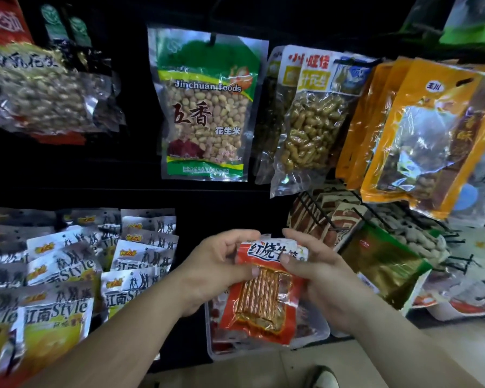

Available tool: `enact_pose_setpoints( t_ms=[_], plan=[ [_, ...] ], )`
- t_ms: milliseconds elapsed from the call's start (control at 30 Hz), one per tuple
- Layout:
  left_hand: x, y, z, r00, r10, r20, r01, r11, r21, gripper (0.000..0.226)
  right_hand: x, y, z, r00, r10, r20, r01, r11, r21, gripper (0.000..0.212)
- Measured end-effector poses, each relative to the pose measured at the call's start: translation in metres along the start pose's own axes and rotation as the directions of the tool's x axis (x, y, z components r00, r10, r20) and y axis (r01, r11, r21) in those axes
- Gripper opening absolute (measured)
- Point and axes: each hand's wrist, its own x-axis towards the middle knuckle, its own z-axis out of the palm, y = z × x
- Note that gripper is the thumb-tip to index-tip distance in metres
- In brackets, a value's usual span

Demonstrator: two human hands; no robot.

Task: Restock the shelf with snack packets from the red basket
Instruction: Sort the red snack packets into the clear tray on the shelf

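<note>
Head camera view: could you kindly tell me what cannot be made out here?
Head view:
- Red plastic snack packet: label's end hidden under fingers of the right hand.
- Clear plastic tray: contents mostly behind that packet.
- Clear peanut bag, top left: lettering blurred.

The shelf [221,197] is black and dimly lit, so its back panel barely shows. Bags hang on it from hooks, and a peanut bag [205,107] in the middle catches glare. At right a black wire rack [319,211] juts out. Low down sits a clear bin [249,352], with pale floor [249,372] in front of it.
</note>
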Motion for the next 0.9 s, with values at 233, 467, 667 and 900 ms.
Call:
enact_pose_setpoints(
  t_ms=[233,467,667,900],
  plan=[
    [0.003,-0.004,0.004,0.990,-0.084,0.111,0.081,0.996,0.033,0.055,0.015,0.007,-0.001,0.951,-0.253,-0.177,0.222,0.959,-0.176,0.040],
    [0.007,-0.006,0.003,0.998,-0.046,0.035,0.045,0.998,0.036,0.067,0.014,0.001,-0.011,0.988,-0.127,0.082,0.137,0.983,-0.120,0.066],
    [0.004,-0.009,-0.001,0.997,-0.033,0.066,0.031,0.999,0.045,0.073,0.021,0.003,-0.015,0.994,-0.052,-0.101,0.052,0.999,-0.004,0.045],
    [0.006,-0.010,-0.001,0.994,0.009,-0.107,-0.009,1.000,0.005,0.075,0.011,0.003,-0.016,0.953,0.017,0.301,0.046,0.978,-0.202,0.105]
  ],
)
